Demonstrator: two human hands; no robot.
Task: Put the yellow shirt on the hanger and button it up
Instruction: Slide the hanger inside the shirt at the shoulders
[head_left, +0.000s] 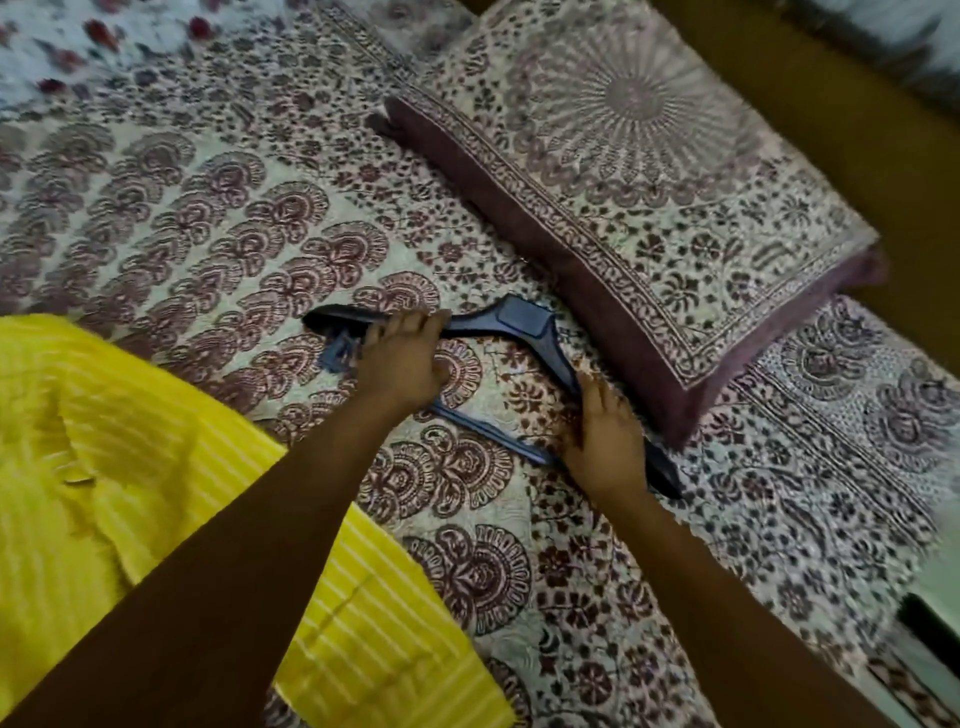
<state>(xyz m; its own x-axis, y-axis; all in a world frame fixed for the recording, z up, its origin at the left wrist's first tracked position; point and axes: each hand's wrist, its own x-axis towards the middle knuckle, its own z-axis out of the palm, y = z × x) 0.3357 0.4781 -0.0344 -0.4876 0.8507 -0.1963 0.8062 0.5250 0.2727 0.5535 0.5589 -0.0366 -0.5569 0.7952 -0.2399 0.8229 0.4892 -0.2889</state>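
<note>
Shirt (156, 467) of bright yellow cloth with fine pale stripes lies rumpled on the near left of the bed, partly under the left forearm. Right of it lies the hanger (519, 322), dark blue plastic, triangular, with a broad flat neck piece pointing toward the pillow; it lies on the bedspread, apart from the shirt. The left hand (402, 358) rests on the hanger's far-left shoulder with fingers curled over the bar, gripping it. The right hand (605, 441) covers the near-right end, fingers bent around that arm, holding it as well. The bedspread (208, 234) is a quilted cream cotton printed with maroon fan-shaped and floral motifs, its surface puckered by stitching. Just beyond the hanger, a flat rectangular pillow (649, 171) in matching print, with a sunburst medallion and plum border, lies at an angle. Farther left, a white sheet (78, 41) with red flowers. At far right, a brown wooden headboard (831, 104).
</note>
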